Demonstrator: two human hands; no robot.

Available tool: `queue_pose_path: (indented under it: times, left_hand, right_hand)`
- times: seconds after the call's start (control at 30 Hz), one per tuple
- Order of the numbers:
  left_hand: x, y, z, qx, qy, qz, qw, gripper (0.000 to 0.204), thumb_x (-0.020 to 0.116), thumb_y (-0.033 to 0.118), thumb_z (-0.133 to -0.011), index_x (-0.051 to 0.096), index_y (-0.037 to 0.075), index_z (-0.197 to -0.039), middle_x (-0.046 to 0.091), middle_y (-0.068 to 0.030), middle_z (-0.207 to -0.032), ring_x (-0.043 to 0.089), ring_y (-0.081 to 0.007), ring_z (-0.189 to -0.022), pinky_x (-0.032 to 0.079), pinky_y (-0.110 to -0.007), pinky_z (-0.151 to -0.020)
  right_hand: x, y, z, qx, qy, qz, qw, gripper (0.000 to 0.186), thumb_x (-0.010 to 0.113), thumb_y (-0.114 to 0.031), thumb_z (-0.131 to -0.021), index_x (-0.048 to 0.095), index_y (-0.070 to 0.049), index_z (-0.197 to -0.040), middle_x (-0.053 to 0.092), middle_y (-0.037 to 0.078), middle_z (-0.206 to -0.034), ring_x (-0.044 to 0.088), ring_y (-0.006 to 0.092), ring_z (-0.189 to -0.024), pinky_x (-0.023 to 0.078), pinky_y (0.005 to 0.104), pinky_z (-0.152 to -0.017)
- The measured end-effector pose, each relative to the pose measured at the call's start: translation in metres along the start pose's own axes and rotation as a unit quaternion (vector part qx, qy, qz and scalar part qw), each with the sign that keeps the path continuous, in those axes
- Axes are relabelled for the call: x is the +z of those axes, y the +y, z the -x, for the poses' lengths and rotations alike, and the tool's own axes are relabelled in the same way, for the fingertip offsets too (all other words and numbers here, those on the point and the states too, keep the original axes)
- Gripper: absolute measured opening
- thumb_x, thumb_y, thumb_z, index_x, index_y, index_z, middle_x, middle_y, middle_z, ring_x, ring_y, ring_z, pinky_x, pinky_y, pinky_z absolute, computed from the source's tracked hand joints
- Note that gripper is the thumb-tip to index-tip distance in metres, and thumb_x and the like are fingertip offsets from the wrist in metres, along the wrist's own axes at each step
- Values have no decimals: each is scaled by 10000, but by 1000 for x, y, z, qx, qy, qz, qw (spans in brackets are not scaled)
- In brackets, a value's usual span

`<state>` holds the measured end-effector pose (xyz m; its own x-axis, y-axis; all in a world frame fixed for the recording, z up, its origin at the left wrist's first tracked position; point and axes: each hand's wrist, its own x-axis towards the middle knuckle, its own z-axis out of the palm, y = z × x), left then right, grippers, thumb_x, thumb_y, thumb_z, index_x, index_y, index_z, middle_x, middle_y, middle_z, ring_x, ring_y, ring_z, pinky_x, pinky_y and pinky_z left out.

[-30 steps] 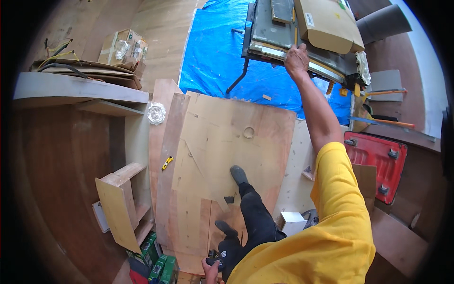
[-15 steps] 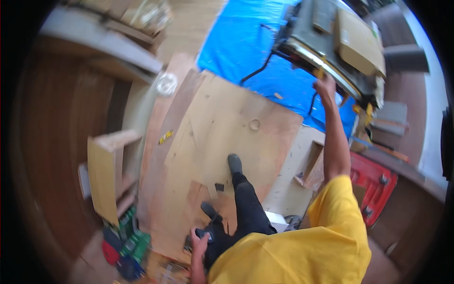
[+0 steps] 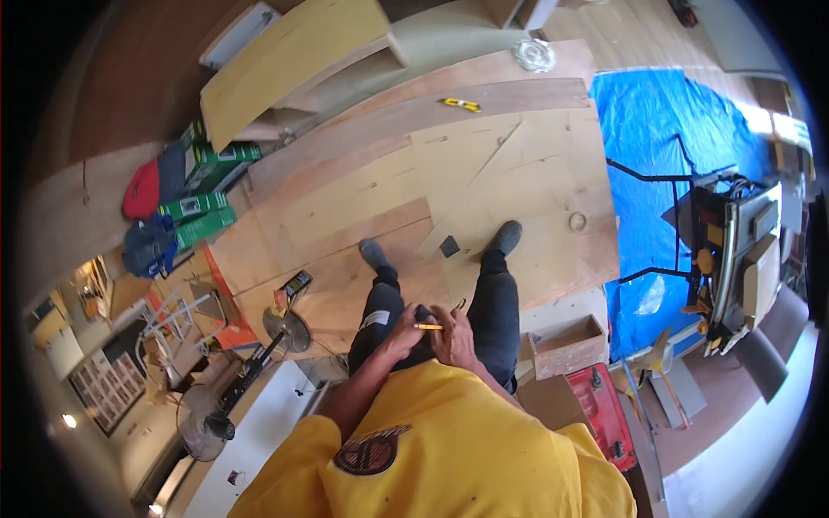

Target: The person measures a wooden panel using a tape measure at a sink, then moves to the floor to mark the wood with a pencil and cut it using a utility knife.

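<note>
My two hands meet in front of my lap. My right hand (image 3: 455, 337) is closed on a short yellow pencil (image 3: 428, 326), which points across toward the left hand. Fingers curled, my left hand (image 3: 402, 336) sits close beside it; a small dark thing at its fingertips is too hidden to name. A thin, light-coloured piece sticks up beyond the right fingers, its kind unclear. Below the hands are my dark trousers and grey shoes, standing on plywood sheets (image 3: 345, 203).
At right, a table saw (image 3: 730, 250) stands on a blue tarp (image 3: 643, 138). A wooden drawer box (image 3: 566, 345) and red case (image 3: 604, 414) lie nearer. A yellow utility knife (image 3: 460, 104) rests on the boards ahead. Fans (image 3: 287, 331), green boxes (image 3: 203, 207) and a cabinet (image 3: 294, 65) stand left.
My right hand has come back from the table saw to my lap, beside the left hand. The view has turned left, and the saw now appears farther to the right.
</note>
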<state>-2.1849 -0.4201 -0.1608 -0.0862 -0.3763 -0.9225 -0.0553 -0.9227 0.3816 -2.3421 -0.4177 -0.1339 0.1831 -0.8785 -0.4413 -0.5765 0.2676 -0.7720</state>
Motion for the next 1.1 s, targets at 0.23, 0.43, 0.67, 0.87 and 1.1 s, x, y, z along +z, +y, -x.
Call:
queue_pose_path:
  times: [0.23,0.43,0.67,0.87,1.1]
  left_hand:
    - [-112,-81,15,-35,-79,318,944,446,668,162,-906,510,45,-1307,618,-108,-1102,650,-215,-992,567,-342,-841]
    - [-183,-128,40,-22,-149,527,836,347,620,263,-995,551,126,-1307,637,-74,-1175,675,-233,-1068,600,-410,-875]
    - [-223,-122,-6,-11,-71,665,744,343,480,334,-1099,574,67,-1293,671,-88,-1186,699,-207,-1066,611,-381,-875]
    - [-269,-129,-152,-51,-19,465,884,440,544,373,-1073,552,25,-1342,679,-98,-1147,723,-190,-972,652,-387,-754]
    - [-368,-146,-387,-56,-98,372,921,456,637,385,-1032,578,-20,-1235,654,-97,-1086,702,-177,-873,642,-352,-738]
  right_hand:
    - [110,-90,-2,-115,-16,93,989,440,630,-136,-911,594,3,-1327,640,244,-1127,613,424,-1106,504,488,-922]
    - [171,-134,-43,-111,-245,82,960,530,709,-272,-858,615,-15,-1312,677,204,-1089,671,398,-992,539,486,-862]
    - [223,-106,-127,-150,-387,118,902,725,868,-393,-703,631,-13,-1273,671,211,-1186,637,403,-1147,522,472,-993]
    - [294,1,-236,-86,-477,79,871,675,872,-347,-707,634,-49,-1263,658,200,-1241,636,376,-1174,514,464,-999]
    - [397,112,-402,-58,-420,6,906,440,808,-350,-817,711,-90,-1158,747,143,-916,729,307,-882,561,396,-834]
